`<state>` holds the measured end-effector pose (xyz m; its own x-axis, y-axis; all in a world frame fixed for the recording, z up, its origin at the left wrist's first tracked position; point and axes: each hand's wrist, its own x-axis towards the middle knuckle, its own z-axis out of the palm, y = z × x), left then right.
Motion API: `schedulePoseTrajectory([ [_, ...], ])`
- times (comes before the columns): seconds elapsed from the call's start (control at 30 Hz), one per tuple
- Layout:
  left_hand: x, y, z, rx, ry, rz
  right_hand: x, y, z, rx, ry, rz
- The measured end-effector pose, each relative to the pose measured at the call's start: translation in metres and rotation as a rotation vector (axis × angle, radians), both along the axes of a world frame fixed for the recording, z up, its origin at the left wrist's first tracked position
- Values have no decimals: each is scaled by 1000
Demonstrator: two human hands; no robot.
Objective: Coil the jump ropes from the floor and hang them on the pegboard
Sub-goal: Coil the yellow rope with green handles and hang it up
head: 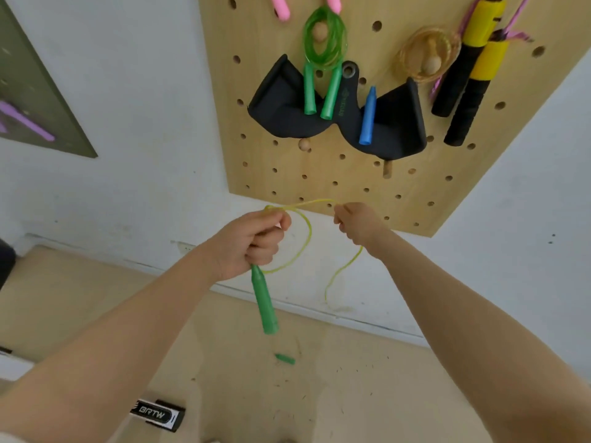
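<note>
the yellow rope [305,238] hangs in the air below the pegboard [319,174], one loop drooping between the hands. the left hand [252,241] grips its green handle [263,302] and the loop's top; the right hand [358,223] pinches the cord. its other handle [284,359] lies on the floor [96,314]. a green coil [323,43] already hangs on a peg.

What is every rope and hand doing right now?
Left hand: grips the green handle and a rope loop.
Right hand: pinches the yellow-green rope.
Yellow-green rope: one loop made, the rest dangling.
Green handle: hanging down from the fist.
Second green handle: lying on the floor.
Green jump rope: coiled, hung on a peg.
Orange rope: coiled, hung on a peg.
</note>
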<state>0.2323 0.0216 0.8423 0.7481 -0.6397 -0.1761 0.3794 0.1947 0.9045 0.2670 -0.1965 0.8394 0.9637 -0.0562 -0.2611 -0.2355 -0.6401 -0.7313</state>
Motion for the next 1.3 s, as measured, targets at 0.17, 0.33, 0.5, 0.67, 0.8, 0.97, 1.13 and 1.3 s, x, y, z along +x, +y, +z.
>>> schedulePoseTrajectory([
  [0.17,12,9,15,-191,-27,21,-26,24,-17,-350,448,418],
  [0.33,26,1,5,-26,12,367,-48,44,14,-453,444,697],
  [0.5,21,-12,-17,4,93,357,-67,68,34,-674,283,851],
  [0.67,27,-13,-16,-341,281,407,-56,61,18,-832,310,730],
  [0.8,30,-5,-15,-54,114,410,-61,53,21,-684,359,705],
  [0.97,24,-7,-20,314,-147,221,-54,68,41,-491,-54,765],
  [1.13,7,-2,-5,197,-17,21,-32,52,45,-212,-469,387],
  [1.3,3,-1,14,87,149,-135,-37,49,45,191,-152,438],
])
